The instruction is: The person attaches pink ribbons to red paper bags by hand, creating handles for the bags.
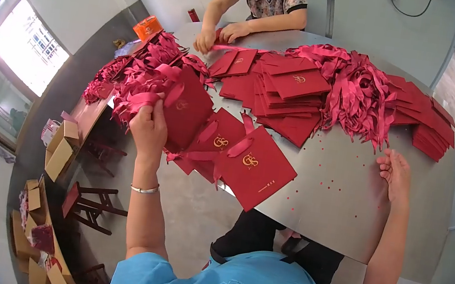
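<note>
The metal tabletop (pixel 339 216) bears a heap of loose pink ribbons (pixel 359 96), with stacked red bags (pixel 289 95) left of it. Farther left, a ribbon-handled red bag (pixel 188 110) lies just right of the left hand (pixel 150 125), whose fingers pinch a pink ribbon loop (pixel 143 98). The right hand (pixel 395 168) is narrow, fingers curled, just beside the heap's lower tips; whether it grips anything, I cannot tell. Small red specks (pixel 330 187) dot the metal.
</note>
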A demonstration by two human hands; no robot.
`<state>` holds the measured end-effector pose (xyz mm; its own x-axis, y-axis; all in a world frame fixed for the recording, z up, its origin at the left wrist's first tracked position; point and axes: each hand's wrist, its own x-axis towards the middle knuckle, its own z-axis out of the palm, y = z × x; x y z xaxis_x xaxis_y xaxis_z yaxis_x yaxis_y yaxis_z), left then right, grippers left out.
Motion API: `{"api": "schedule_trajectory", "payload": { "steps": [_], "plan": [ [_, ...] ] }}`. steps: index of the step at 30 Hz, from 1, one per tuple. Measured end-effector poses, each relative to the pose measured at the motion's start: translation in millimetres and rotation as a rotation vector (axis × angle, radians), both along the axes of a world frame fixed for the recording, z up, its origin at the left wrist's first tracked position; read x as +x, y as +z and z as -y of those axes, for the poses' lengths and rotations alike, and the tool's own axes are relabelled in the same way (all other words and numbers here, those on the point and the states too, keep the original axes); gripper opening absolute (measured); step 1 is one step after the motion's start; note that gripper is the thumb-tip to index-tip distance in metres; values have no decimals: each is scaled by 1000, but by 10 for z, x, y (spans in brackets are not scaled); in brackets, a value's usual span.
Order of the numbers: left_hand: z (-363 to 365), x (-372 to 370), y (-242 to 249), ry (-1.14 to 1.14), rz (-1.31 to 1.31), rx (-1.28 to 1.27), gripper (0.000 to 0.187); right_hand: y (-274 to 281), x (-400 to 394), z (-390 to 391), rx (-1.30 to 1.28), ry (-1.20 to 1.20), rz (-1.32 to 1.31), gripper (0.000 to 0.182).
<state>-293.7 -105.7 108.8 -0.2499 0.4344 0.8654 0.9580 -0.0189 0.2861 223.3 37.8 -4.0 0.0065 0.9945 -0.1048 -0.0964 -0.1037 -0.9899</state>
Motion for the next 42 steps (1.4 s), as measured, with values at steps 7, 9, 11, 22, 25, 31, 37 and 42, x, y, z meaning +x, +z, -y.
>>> {"api": "schedule_trajectory", "payload": {
  "steps": [7, 9, 11, 22, 25, 31, 37, 42],
  "plan": [
    [31, -104, 51, 44, -54, -42, 15, 11, 10, -3, -15, 13, 33, 30],
    [68, -73, 110, 112, -17, -77, 20, 25, 2, 3, -23, 13, 38, 29],
    [78, -104, 72, 177, 18, -113, 24, 30, -9, 16, -32, 10, 42, 29],
    [372, -36, 211, 627, -145, -377, 38, -10, 10, 4, -25, 37, 97, 28],
    [410, -118, 118, 617, -178, -370, 37, -8, 6, 10, -16, 35, 107, 26],
    [337, -113, 206, 331, 69, -310, 28, -18, 12, 15, 3, 59, 136, 26],
    [453, 475, 256, 473, -242, -256, 22, 36, 14, 58, 33, 94, 171, 30],
    [67, 1133, 44, -172, 37, -368, 14, 12, -4, 30, 20, 98, 192, 26]
  ]
}}
